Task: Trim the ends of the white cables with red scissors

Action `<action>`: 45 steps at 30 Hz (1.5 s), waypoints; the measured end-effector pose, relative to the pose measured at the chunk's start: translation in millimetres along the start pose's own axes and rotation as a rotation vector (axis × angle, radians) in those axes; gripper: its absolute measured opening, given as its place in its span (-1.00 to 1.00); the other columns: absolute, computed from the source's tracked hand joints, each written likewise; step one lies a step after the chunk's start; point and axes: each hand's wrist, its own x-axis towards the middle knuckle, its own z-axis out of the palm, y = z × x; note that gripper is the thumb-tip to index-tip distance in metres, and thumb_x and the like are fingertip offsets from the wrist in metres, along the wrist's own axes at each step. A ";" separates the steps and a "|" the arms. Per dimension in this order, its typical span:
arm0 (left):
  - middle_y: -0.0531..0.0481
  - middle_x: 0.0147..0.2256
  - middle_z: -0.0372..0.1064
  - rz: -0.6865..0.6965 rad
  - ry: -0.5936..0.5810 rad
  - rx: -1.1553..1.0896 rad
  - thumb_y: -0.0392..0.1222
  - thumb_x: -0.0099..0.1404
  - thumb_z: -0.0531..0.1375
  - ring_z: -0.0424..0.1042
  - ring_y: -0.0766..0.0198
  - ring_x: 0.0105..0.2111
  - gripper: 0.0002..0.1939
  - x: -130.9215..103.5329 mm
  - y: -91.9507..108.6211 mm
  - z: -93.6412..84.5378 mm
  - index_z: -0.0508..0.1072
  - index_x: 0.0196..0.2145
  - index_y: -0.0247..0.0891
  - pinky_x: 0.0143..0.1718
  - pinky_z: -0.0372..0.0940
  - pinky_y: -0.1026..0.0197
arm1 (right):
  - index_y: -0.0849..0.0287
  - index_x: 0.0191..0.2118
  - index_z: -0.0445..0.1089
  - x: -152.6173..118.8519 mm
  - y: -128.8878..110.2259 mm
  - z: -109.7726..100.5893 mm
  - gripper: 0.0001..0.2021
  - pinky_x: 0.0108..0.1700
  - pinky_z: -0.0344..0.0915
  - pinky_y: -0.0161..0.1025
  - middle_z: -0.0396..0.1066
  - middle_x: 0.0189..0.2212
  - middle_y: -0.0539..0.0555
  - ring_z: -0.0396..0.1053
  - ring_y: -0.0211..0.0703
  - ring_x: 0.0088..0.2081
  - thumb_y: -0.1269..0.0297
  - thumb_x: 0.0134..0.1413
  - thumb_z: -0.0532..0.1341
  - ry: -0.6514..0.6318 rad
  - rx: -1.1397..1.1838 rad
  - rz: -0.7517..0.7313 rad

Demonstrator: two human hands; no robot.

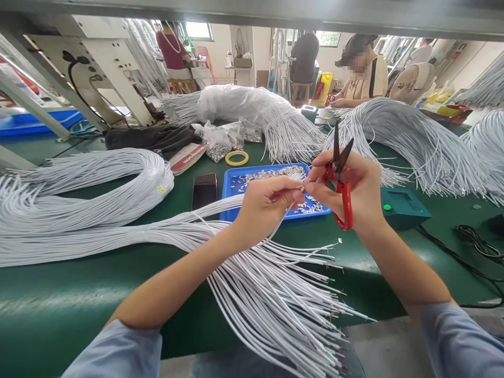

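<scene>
white, smooth, slender cable is sitting pinched tight in the left hand, above a blue plastic tray of shiny metal bits. its long axis is slanting, the end pointing up, away from the person and rightward. the right hand is pressing thumb and finger together at that end while gripping red-handled scissors, dark blades parted and pointing up. white strands are fanning out below, tips rightward.

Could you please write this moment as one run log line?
left hand: pinching white cable | right hand: holding red-handled scissors, blades apart, close beside left hand | blue tray behind hands: small metal pieces
</scene>
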 end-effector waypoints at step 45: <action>0.03 -0.55 0.44 -0.064 0.088 -0.016 -0.05 0.19 0.30 0.39 0.40 -0.56 -0.75 0.6 -5.2 2.0 0.49 -0.47 -0.30 -0.53 0.33 0.33 | 0.04 -0.25 0.36 -5.4 -1.9 8.2 -0.78 -0.35 0.41 -0.28 0.41 -0.48 -0.10 0.42 -0.29 -0.42 0.34 -0.07 0.33 0.076 -0.027 0.082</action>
